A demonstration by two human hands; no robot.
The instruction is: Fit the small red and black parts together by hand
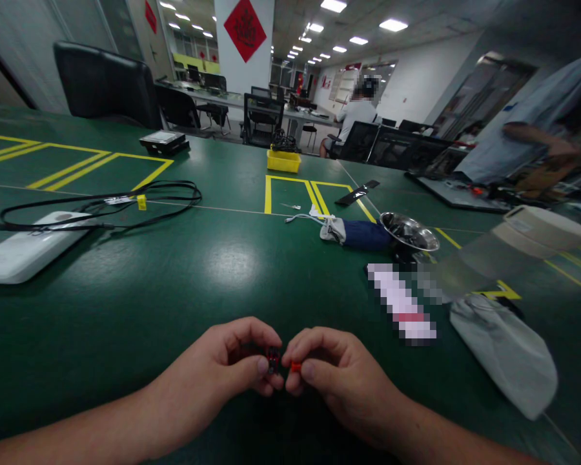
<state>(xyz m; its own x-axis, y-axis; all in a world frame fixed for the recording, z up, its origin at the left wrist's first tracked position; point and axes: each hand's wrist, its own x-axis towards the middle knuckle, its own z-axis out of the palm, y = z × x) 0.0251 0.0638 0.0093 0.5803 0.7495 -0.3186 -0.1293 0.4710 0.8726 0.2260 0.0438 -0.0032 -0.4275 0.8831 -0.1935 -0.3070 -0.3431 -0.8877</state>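
Low in the middle of the view, my left hand [239, 358] pinches a small dark piece with red parts [272, 360] between thumb and fingers. Close beside it, my right hand [332, 368] grips a tiny orange-red piece [295, 367] at its fingertips. Both pieces are too small for me to tell their kind. They are held side by side with a narrow gap between them, above the green tabletop [174, 336]. The fingertips of the two hands almost meet.
To the right lie a blurred-out pink flat object [399, 300], a grey pouch [508, 355], a large translucent bottle [494, 252], a metal bowl [411, 232] and a blue pouch [365, 234]. Leftward are a white device [33, 252] and black cable [174, 184]. A person [532, 123] stands at far right.
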